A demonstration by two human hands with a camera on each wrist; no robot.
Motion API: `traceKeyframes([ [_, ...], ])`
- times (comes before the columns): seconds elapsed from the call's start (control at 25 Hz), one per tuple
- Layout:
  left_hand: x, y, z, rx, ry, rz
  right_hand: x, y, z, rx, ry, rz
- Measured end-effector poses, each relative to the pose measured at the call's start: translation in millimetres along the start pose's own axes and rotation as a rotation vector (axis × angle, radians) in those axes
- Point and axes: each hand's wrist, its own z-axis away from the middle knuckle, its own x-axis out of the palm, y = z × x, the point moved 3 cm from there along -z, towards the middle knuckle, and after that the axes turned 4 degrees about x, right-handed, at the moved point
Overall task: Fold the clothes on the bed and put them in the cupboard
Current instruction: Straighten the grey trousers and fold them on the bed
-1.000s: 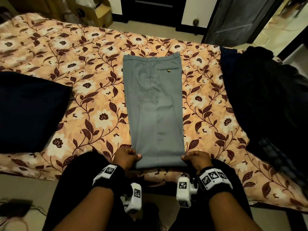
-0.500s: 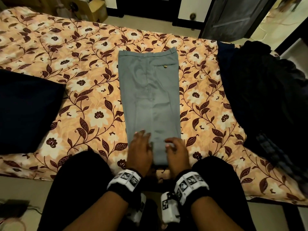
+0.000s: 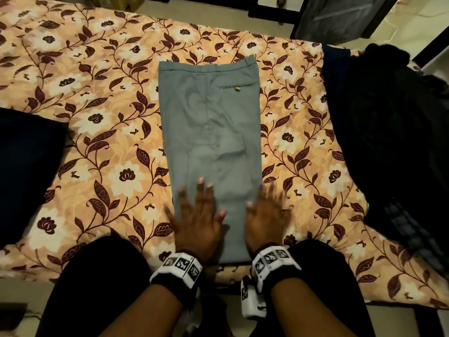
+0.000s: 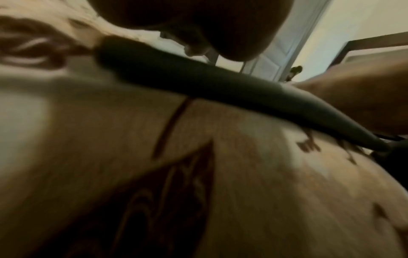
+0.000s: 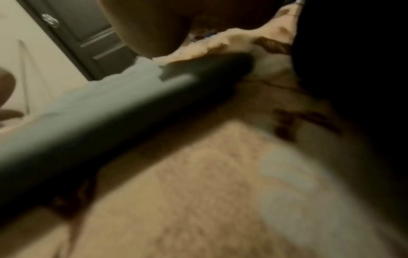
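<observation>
A: What's changed, going left to right?

B: The dark blue pillow [image 3: 26, 171] at the left of the bed [image 3: 109, 132] lies as it did. The left hand [image 3: 196, 215], which a second ago pinched the near corner of the grey trousers [image 3: 211, 132], now lies flat on them with fingers spread, gripping nothing.

A: And the other one?

B: The right hand [image 3: 266, 215] has let go too: fingers straight and flat on the trousers' right edge, a bit blurred. The trousers lie lengthwise mid-bed, waistband far. The dark clothes pile [image 3: 393, 142] at the right is untouched.

A: So?

B: I'd judge they're smoothing the fold before the next one; nothing is in the cupboard yet.
</observation>
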Motion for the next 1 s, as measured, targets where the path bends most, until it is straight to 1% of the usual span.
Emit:
traceKeyframes([
  [0.04, 0, 6, -9, 0.111, -0.001, 0.027, 7, -26, 1, -0.250, -0.069, 0.020],
  [0.08, 0, 9, -14, 0.168, -0.045, 0.053, 16, -40, 5, -0.447, -0.142, 0.049],
  [0.12, 2, 4, -18, 0.143, -0.103, 0.065, 17, -44, 4, -0.483, -0.234, 0.097],
  [0.16, 3, -6, -21, 0.034, -0.141, 0.050, 15, -37, -7, -0.335, -0.264, 0.103],
  [0.2, 2, -16, -26, -0.115, -0.127, 0.041, 8, -24, -22, -0.079, -0.231, 0.045],
  [0.24, -3, -21, -32, -0.221, -0.096, 0.029, -4, -19, -35, 0.115, -0.175, -0.008],
  [0.28, -8, -19, -39, -0.207, -0.062, 0.023, -14, -23, -44, 0.143, -0.129, -0.040],
  [0.32, -12, -12, -46, -0.087, -0.033, 0.033, -13, -35, -49, 0.007, -0.117, -0.072],
  [0.36, -14, -6, -51, 0.058, -0.049, 0.065, -10, -50, -52, -0.176, -0.166, -0.080],
  [0.4, -12, -5, -58, 0.151, -0.080, 0.106, -4, -60, -57, -0.321, -0.236, -0.047],
  [0.44, -12, -9, -64, 0.132, -0.119, 0.114, -3, -63, -66, -0.358, -0.294, 0.035],
  [0.48, -12, -14, -70, 0.045, -0.143, 0.077, -7, -60, -79, -0.299, -0.289, 0.095],
  [0.52, -15, -17, -79, -0.045, -0.143, 0.018, -15, -57, -95, -0.213, -0.244, 0.105],
  [0.56, -18, -15, -85, -0.067, -0.143, -0.014, -20, -56, -105, -0.164, -0.218, 0.096],
  [0.6, -21, -10, -96, -0.011, -0.141, 0.020, -21, -63, -113, -0.243, -0.219, 0.086],
  [0.64, -24, -8, -107, 0.051, -0.179, 0.123, -19, -74, -115, -0.362, -0.266, 0.065],
  [0.68, -24, -9, -116, 0.082, -0.262, 0.217, -16, -78, -115, -0.407, -0.333, 0.069],
  [0.72, -25, -12, -125, 0.069, -0.327, 0.240, -15, -73, -120, -0.369, -0.373, 0.108],
  [0.76, -25, -22, -135, 0.007, -0.353, 0.162, -14, -65, -132, -0.266, -0.343, 0.141],
  [0.8, -29, -30, -143, -0.065, -0.332, 0.048, -16, -57, -142, -0.144, -0.282, 0.134],
  [0.84, -32, -34, -148, -0.096, -0.281, -0.040, -19, -53, -147, -0.080, -0.232, 0.116],
  [0.88, -33, -33, -149, -0.055, -0.233, -0.074, -20, -58, -144, -0.135, -0.206, 0.114],
  [0.92, -30, -27, -146, 0.028, -0.238, -0.084, -17, -65, -136, -0.255, -0.226, 0.122],
  [0.96, -25, -23, -138, 0.061, -0.290, -0.073, -10, -67, -126, -0.343, -0.277, 0.141],
  [1.0, -25, -26, -126, -0.016, -0.322, -0.027, -7, -60, -121, -0.299, -0.320, 0.126],
])
